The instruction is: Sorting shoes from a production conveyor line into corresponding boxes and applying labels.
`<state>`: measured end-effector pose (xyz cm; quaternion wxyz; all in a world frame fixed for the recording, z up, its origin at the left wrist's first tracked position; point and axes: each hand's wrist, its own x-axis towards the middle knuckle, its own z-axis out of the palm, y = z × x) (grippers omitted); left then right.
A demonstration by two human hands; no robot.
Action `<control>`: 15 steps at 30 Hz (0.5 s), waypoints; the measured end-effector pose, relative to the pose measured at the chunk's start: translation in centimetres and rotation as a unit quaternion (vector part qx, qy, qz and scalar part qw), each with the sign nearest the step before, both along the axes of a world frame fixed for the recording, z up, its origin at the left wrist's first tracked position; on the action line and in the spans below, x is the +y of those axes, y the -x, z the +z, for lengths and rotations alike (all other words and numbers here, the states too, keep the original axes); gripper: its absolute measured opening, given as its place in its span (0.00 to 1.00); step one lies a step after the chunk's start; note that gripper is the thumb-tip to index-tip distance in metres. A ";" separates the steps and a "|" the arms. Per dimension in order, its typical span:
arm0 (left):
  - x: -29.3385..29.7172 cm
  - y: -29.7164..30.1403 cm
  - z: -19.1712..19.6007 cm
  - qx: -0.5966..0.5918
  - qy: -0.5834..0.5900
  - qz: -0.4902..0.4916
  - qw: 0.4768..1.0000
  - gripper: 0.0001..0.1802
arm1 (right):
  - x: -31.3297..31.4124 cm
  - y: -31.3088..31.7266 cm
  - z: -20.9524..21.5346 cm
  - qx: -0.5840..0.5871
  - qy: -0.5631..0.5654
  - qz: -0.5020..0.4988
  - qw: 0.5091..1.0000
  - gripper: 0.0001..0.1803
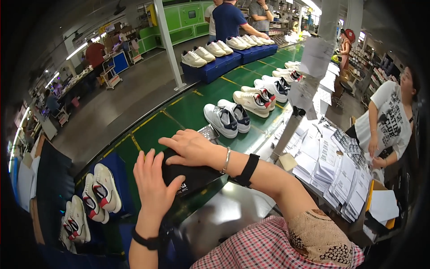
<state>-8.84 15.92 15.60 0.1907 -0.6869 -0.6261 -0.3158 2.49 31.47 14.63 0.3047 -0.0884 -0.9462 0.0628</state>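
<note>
Silver-bangled right hand [195, 150]: fingers extended and slightly parted, palm down over a black printed item [199, 175].
Black-banded left hand [154, 184]: fingers and thumb spread; whether it touches the item, I cannot tell.
Black item: under the right hand, just beside the left thumb; its kind is unclear.
Green tabletop [186, 114]: yellow-lined, with white-and-navy shoes [216, 120] beyond the right hand, cream shoes [107, 193] to the left.
Far edge: blue boxes [212, 69] bearing more shoes [192, 59].
Right side: stacked papers [329, 163], near a person in white [389, 112].
Room: grey floor [134, 85], green machine [183, 20].
</note>
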 end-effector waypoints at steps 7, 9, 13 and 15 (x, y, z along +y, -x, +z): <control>8.8 5.0 -1.6 0.032 0.094 0.101 0.990 0.24 | 15.0 -6.3 -1.6 0.252 0.390 -0.182 0.867 0.19; 10.2 4.5 0.2 0.019 0.190 0.115 0.975 0.21 | 20.8 -8.6 -6.6 0.145 0.394 -0.340 0.841 0.19; 12.3 6.0 -1.2 -0.007 0.183 0.177 0.967 0.19 | 26.8 -8.7 -13.9 -0.013 0.440 -0.406 0.801 0.22; 11.5 5.4 -1.5 -0.051 0.172 0.126 0.976 0.18 | 28.3 -7.1 -16.4 0.034 0.404 -0.445 0.799 0.24</control>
